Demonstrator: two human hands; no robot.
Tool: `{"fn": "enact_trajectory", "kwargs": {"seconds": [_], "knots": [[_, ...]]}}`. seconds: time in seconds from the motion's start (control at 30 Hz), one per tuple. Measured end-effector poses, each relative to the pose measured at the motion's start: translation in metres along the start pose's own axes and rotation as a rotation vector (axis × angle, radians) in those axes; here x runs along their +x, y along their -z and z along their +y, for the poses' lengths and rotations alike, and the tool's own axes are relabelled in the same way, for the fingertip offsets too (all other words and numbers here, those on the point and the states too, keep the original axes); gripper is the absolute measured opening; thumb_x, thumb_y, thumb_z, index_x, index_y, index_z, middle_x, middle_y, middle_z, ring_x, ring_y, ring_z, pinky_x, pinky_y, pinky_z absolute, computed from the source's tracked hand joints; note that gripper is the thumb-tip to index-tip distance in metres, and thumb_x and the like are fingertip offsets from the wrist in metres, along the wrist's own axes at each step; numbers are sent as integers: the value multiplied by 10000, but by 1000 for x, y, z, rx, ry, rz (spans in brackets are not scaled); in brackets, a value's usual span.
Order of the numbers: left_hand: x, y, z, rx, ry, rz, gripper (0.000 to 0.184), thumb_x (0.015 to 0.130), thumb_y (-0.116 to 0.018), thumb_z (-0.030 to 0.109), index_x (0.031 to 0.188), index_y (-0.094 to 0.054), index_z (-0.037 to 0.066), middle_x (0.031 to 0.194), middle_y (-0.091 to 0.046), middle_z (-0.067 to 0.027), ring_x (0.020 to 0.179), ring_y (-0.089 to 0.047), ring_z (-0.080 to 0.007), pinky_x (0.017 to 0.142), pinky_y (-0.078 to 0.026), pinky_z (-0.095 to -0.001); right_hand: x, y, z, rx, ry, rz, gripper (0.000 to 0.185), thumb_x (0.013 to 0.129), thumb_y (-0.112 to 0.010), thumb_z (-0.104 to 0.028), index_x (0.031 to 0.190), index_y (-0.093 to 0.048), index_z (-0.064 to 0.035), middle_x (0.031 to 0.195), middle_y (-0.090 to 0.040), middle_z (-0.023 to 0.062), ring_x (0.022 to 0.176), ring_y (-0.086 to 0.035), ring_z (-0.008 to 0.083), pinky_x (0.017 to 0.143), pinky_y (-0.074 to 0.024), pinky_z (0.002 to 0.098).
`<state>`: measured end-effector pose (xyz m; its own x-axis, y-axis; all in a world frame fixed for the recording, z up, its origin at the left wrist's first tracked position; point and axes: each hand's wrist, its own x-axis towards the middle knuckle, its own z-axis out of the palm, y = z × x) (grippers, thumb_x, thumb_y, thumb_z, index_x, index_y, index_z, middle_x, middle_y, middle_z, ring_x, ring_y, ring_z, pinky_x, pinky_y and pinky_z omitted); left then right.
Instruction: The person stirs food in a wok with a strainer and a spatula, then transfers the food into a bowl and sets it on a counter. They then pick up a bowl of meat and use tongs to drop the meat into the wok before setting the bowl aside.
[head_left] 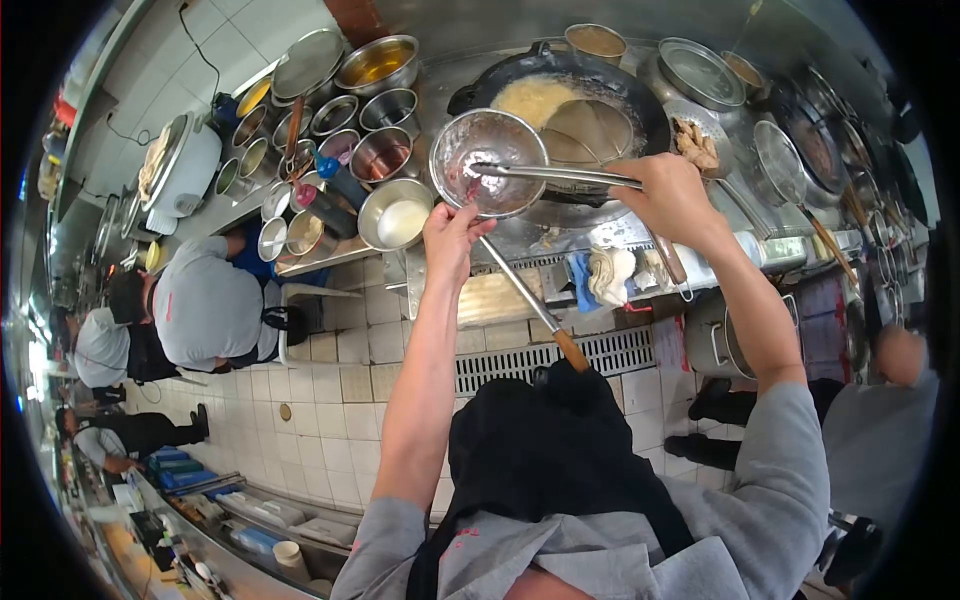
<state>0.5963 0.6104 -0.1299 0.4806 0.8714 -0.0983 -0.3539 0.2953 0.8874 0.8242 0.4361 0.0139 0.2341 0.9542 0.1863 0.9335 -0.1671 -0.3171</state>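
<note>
My left hand [452,238] grips the near rim of a small metal bowl [520,150], tilted so its shiny inside shows, with a little reddish residue in it. My right hand [672,196] is closed around metal tongs [570,175], whose tips reach into the bowl. Behind the bowl sits a large black wok [648,110] holding bubbling yellowish liquid [535,98]. A round wire strainer [592,130] rests in the wok. Below the bowl, a long metal utensil handle with a wooden end [570,350] sticks out toward me; its head is hidden.
Left of the wok stand several metal bowls [390,218] and squeeze bottles [342,182]. To its right, a perforated ladle [697,140] holds fried pieces. Folded cloths [608,272] lie at the counter edge. Co-workers [205,300] are at left; another person [880,430] stands at right.
</note>
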Motion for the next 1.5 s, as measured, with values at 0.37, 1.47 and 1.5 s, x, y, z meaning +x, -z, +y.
{"fn": "enact_trajectory", "kwargs": {"seconds": [0.37,1.47,1.5], "knots": [[12,10,2,-70,12,-27,100,863,-574,13,802,-495,20,841,-596,-90,743,-603,-171,708,-573,-345,-2,4,-30,-48,-99,17,278,771,-661,-208,1020,-694,-89,789,-663,187,763,-638,351,722,-496,433],[-283,-91,-20,517,20,975,306,876,-572,33,1164,-558,-71,1119,-556,-163,1052,-503,-275,931,-482,-379,86,16,542,-170,-854,179,288,827,-521,-139,1051,-673,-37,1074,-653,191,1015,-632,343,847,-509,421],[-275,-103,-15,385,28,984,312,871,-581,26,1178,-570,-34,1109,-557,-170,1053,-498,-273,950,-467,-377,75,19,546,-170,-862,170,258,832,-512,-131,1011,-670,-34,1033,-663,189,986,-637,350,826,-511,434]]}}
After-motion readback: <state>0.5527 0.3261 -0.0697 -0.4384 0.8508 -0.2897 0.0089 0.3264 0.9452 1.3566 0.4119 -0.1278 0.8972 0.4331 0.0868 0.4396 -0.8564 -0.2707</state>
